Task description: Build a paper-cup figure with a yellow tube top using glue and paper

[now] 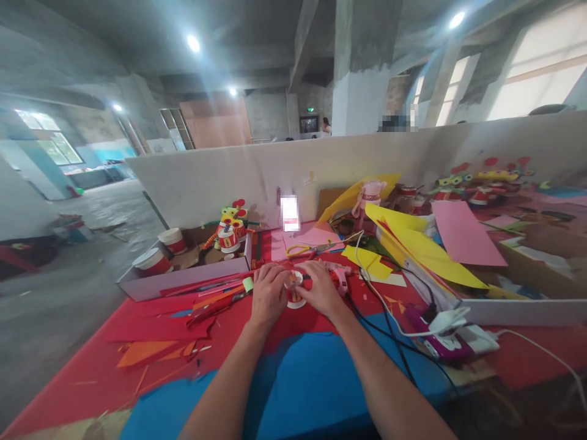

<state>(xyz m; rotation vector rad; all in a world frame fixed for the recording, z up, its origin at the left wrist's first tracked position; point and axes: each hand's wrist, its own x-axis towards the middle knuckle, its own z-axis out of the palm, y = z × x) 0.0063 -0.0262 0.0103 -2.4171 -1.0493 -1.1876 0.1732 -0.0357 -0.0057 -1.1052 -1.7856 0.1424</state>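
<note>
In the middle of the table, a small red and white paper cup (296, 300) stands with its white rim down. My left hand (269, 294) curls its fingers against the cup's upper left side. On the opposite side, my right hand (321, 289) has thumb and fingers bent around the top. Something small and pale lies at the cup's top between my fingertips, too blurred to name. A pink glue gun (339, 276) lies just beyond my right hand. Left of my left hand is a light green roll (248, 284).
Scissors with yellow handles (298, 250) lie behind the cup on pink paper. A left box (183, 278) holds cups and a decorated cup figure (229, 235). At right are a purple power strip (435, 336), cables and a box of coloured paper (513, 310).
</note>
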